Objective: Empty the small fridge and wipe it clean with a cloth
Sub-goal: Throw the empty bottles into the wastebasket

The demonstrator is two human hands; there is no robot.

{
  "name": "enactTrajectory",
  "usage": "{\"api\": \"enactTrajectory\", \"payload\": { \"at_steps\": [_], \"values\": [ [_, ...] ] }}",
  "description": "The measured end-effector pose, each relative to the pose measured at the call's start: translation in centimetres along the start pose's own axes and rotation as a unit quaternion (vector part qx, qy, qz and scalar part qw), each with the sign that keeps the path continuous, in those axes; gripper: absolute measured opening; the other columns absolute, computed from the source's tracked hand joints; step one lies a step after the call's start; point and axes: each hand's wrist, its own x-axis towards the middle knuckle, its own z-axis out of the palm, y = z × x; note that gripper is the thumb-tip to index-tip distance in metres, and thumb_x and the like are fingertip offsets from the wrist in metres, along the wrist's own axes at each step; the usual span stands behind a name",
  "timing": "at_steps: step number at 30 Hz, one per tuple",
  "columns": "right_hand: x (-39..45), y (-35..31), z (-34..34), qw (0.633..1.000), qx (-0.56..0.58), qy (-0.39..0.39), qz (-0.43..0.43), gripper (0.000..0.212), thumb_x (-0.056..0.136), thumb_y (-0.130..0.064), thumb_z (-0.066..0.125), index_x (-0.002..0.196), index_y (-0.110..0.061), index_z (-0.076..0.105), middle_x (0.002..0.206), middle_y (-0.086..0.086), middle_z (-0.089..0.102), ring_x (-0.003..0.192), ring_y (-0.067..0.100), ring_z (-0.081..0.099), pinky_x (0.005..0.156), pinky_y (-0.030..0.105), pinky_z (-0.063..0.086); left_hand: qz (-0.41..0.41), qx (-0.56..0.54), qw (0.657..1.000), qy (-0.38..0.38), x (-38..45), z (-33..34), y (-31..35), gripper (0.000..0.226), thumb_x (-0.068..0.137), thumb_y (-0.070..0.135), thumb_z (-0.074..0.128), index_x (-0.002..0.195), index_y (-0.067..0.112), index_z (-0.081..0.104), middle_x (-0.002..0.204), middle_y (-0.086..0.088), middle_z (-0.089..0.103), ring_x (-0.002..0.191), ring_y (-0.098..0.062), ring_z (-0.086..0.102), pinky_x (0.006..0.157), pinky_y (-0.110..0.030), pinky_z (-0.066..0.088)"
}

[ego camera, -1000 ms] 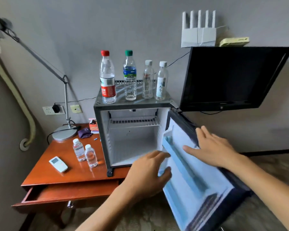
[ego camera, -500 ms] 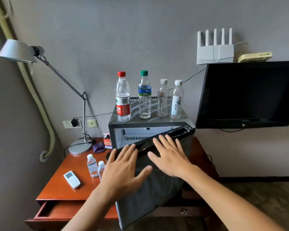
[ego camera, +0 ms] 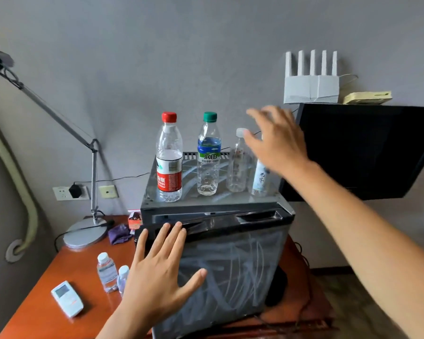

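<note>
Your left hand (ego camera: 160, 275) presses flat on the fridge door (ego camera: 227, 272) to hold it closed, while your right hand (ego camera: 277, 140), spread and empty, nears the bottles on top, seemingly to collect them.

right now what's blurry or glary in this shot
Head view: the right hand is smeared by motion blur, its fingers soft, and it hides part of the rightmost bottle; the left hand on the fridge door is sharp; the door and the fridge top carry streaky reflections; the wide lens bows the lamp arm and the TV edges.
</note>
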Motion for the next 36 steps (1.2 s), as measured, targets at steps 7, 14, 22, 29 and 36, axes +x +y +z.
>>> {"api": "enactTrajectory", "payload": {
  "at_steps": [7, 14, 22, 29, 36],
  "values": [
    [6.1, 2.6, 5.1, 0.967, -0.117, -0.220, 0.049, 0.071, 0.089, -0.080, 0.033, 0.143, -0.036, 0.046, 0.141, 0.012, 0.048, 0.131, 0.032, 0.042, 0.097, 0.046, 0.039, -0.027, -0.020, 0.999, 0.024, 0.9, -0.7, 0.3, 0.080, 0.092, 0.074, 0.035, 0.143, 0.018, 0.059, 0.157, 0.003, 0.047, 0.150, -0.019, 0.036, 0.122, -0.058, 0.024],
    [3.8, 4.2, 6.2, 0.996, -0.061, -0.071, -0.003, 0.054, 0.091, -0.069, 0.046, 0.092, -0.017, 0.060, 0.093, 0.005, 0.066, 0.085, 0.030, 0.061, 0.067, 0.032, 0.037, 0.018, -0.117, 0.964, 0.238, 2.1, -0.6, 2.0, 0.028, 0.091, 0.029, 0.060, 0.102, 0.008, 0.075, 0.127, -0.013, 0.066, 0.123, -0.036, 0.060, 0.102, -0.050, 0.046],
    [-3.4, 8.9, -2.3, 0.997, 0.046, 0.064, -0.004, 0.056, 0.090, -0.065, 0.053, 0.081, -0.010, 0.061, 0.077, 0.002, 0.063, 0.071, 0.024, 0.058, 0.059, 0.035, 0.043, 0.045, -0.382, 0.914, 0.126, 7.0, -2.1, 15.8, 0.077, 0.091, 0.050, 0.067, 0.150, 0.010, 0.039, 0.149, -0.003, 0.043, 0.139, -0.018, 0.044, 0.112, -0.038, 0.043],
    [-19.0, 17.5, -9.3, 0.990, 0.140, -0.026, 0.011, 0.046, 0.090, -0.057, 0.062, 0.077, -0.013, 0.062, 0.070, -0.003, 0.059, 0.063, 0.017, 0.056, 0.059, 0.043, 0.047, 0.100, -0.596, 0.783, -0.147, 11.0, -0.2, 27.3, 0.100, 0.078, 0.043, 0.087, 0.156, 0.023, 0.028, 0.152, 0.004, 0.048, 0.139, -0.010, 0.048, 0.117, -0.042, 0.041],
    [-35.2, 28.5, -7.4, 0.985, 0.144, -0.042, 0.079, 0.049, 0.092, -0.057, 0.057, 0.068, -0.014, 0.056, 0.071, -0.003, 0.052, 0.068, 0.018, 0.052, 0.058, 0.037, 0.045, 0.046, -0.648, 0.703, -0.289, 3.5, 9.6, 41.2, 0.060, 0.090, 0.010, 0.077, 0.141, 0.017, 0.046, 0.126, 0.002, 0.064, 0.120, -0.015, 0.061, 0.104, -0.039, 0.049]
  ]
}}
